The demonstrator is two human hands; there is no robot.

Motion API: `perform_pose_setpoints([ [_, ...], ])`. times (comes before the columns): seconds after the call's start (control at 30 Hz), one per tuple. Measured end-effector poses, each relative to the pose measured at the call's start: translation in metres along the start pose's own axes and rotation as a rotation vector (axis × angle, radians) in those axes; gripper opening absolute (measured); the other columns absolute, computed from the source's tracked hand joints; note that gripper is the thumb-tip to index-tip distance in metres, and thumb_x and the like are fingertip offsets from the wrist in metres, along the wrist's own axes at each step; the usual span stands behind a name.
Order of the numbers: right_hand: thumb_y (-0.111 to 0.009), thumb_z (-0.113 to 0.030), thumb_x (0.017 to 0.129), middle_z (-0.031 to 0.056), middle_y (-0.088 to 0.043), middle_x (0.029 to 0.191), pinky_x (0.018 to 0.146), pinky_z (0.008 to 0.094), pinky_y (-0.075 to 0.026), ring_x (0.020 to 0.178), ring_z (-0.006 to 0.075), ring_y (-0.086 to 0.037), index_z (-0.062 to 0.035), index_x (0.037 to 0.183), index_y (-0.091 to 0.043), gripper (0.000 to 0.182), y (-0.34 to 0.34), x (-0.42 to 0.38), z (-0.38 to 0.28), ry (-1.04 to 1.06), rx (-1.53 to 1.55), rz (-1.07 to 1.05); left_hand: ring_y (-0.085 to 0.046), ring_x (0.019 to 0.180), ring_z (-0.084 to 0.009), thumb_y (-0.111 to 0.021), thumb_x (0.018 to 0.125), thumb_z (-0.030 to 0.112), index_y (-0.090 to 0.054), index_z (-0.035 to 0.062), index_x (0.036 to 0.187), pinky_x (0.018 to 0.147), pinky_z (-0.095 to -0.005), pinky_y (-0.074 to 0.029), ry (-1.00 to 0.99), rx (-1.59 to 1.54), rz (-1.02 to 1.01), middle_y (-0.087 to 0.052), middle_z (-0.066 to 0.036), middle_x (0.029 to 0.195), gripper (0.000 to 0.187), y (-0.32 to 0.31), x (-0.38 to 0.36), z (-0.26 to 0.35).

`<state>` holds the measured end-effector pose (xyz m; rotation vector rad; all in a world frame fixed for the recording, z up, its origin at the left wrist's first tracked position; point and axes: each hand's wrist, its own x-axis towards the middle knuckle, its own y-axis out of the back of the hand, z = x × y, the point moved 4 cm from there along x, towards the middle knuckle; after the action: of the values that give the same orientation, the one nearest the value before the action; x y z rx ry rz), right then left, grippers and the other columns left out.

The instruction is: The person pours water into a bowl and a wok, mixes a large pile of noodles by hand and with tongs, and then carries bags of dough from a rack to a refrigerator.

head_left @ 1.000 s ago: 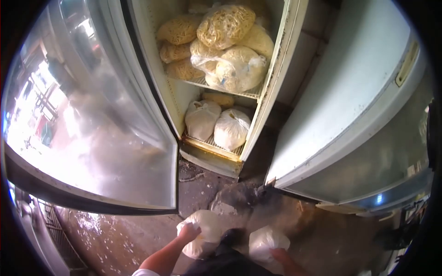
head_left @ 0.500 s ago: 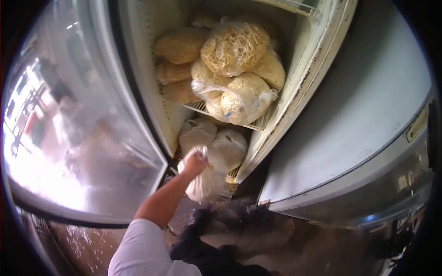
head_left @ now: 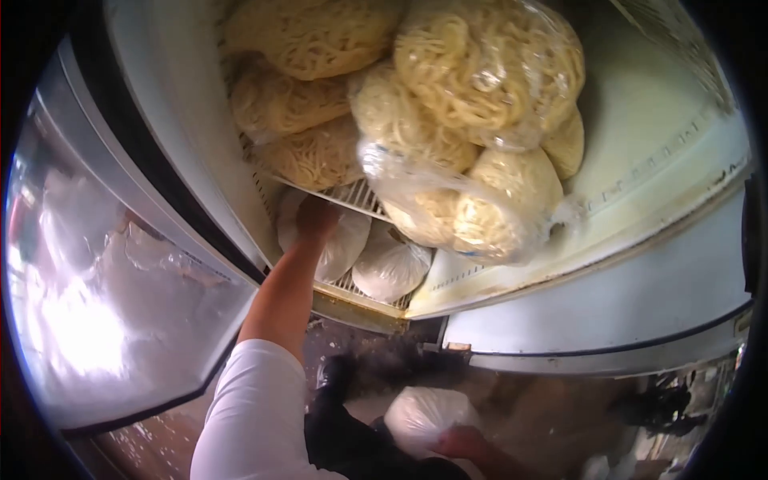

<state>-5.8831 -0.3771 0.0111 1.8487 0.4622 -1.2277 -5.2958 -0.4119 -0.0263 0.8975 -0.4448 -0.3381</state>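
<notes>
Over in the open fridge, the left hand is down at a white bag, its grip too shadowed to tell; a second bag lies just rightward. Outside, the right hand clutches a third bag.

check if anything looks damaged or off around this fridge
The bottom sill is stained yellowish brown, possibly rust, unlike the pale inner wall. The floor shows pale specks; spill or glare, I can't tell.

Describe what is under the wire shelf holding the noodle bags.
A white bag sits on the lower rack, with more white plastic beside the left hand. Whether that is one bag or two, the forearm hides; the wire shelf and noodle bags cover anything further back.
</notes>
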Motion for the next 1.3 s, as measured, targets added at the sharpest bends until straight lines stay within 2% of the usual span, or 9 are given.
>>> perform_pose_setpoints([
  [0.2,-0.050,-0.058,0.084,0.0156,-0.061,0.062,0.060,0.0453,-0.046,0.059,0.0330,-0.061,-0.0089,0.065,-0.067,0.055,0.159,0.005,-0.086,0.580,-0.452,0.413,-0.059,0.101,-0.0325,-0.054,0.080,0.020,-0.059,0.0070,0.109,0.087,-0.0443,-0.047,-0.036,-0.018,-0.049,-0.062,-0.016,0.108,0.032,0.005,0.004,-0.013],
  [0.27,-0.050,-0.055,0.085,0.0144,-0.063,0.065,0.065,0.0433,-0.045,0.063,0.0331,-0.061,-0.0090,0.067,-0.068,0.052,0.228,-0.005,-0.124,0.425,-0.548,0.201,-0.058,0.102,-0.0319,-0.054,0.080,0.020,-0.059,0.0071,0.110,0.088,-0.0437,-0.046,0.004,-0.026,-0.078,-0.061,-0.015,0.110,0.033,0.004,0.006,-0.010],
  [0.57,-0.054,-0.056,0.083,0.0265,-0.061,0.106,0.099,0.0422,-0.036,0.106,0.0390,-0.055,0.0045,0.115,-0.057,0.069,0.371,0.075,-0.115,0.152,-0.501,0.668,-0.053,0.114,-0.0318,-0.051,0.085,0.041,-0.054,0.0113,0.123,0.094,-0.0425,-0.043,-0.112,-0.118,0.080,-0.056,-0.014,0.124,0.049,0.001,0.018,-0.009],
  [0.73,-0.054,-0.058,0.083,0.0283,-0.057,0.114,0.100,0.0409,-0.037,0.110,0.0404,-0.052,0.0023,0.120,-0.054,0.071,0.382,0.217,-0.047,-0.074,-0.503,0.843,-0.062,0.093,-0.0312,-0.059,0.080,0.030,-0.066,0.0101,0.096,0.080,-0.0445,-0.049,-0.074,0.002,0.144,-0.066,-0.012,0.096,0.027,0.016,0.010,0.006],
  [0.87,-0.055,-0.063,0.080,0.0262,-0.056,0.119,0.100,0.0388,-0.037,0.114,0.0358,-0.052,0.0011,0.121,-0.054,0.076,0.388,0.260,-0.023,0.881,0.988,0.628,-0.063,0.088,-0.0321,-0.058,0.080,0.027,-0.066,0.0094,0.093,0.076,-0.0451,-0.050,-0.078,-0.130,0.169,-0.066,-0.014,0.093,0.023,0.006,0.015,-0.004],
  [0.93,-0.054,-0.062,0.081,0.0270,-0.055,0.119,0.100,0.0384,-0.037,0.114,0.0366,-0.052,0.0014,0.119,-0.055,0.074,0.405,0.183,-0.085,0.188,-0.305,0.952,-0.063,0.086,-0.0324,-0.058,0.079,0.024,-0.066,0.0087,0.091,0.073,-0.0449,-0.050,-0.143,-0.079,0.286,-0.066,-0.015,0.092,0.021,0.012,0.017,0.004],
  [1.13,-0.056,-0.054,0.083,0.0248,-0.057,0.118,0.098,0.0393,-0.039,0.111,0.0374,-0.054,0.0000,0.118,-0.057,0.064,0.407,0.189,-0.090,0.096,-0.367,1.067,-0.056,0.100,-0.0382,-0.062,0.077,0.026,-0.062,0.0037,0.100,0.087,-0.0458,-0.045,-0.118,-0.257,0.141,-0.061,-0.020,0.103,0.032,0.059,-0.018,0.005],
  [1.2,-0.056,-0.051,0.084,0.0232,-0.057,0.118,0.098,0.0391,-0.040,0.111,0.0366,-0.054,-0.0007,0.117,-0.057,0.061,0.414,0.185,-0.097,0.212,-0.412,1.286,-0.047,0.119,-0.0362,-0.066,0.081,0.034,-0.048,0.0055,0.130,0.097,-0.0425,-0.040,-0.079,-0.343,0.503,-0.051,-0.017,0.127,0.059,0.094,-0.090,-0.012],
  [1.3,-0.057,-0.042,0.087,0.0148,-0.053,0.129,0.100,0.0359,-0.038,0.120,0.0265,-0.050,-0.0027,0.125,-0.051,0.055,0.422,0.229,-0.064,0.428,0.765,0.754,-0.038,0.128,-0.0335,-0.068,0.079,0.047,-0.028,0.0016,0.142,0.103,-0.0406,-0.034,0.737,-0.953,0.521,-0.036,-0.018,0.141,0.087,-0.007,-0.142,-0.077],
])
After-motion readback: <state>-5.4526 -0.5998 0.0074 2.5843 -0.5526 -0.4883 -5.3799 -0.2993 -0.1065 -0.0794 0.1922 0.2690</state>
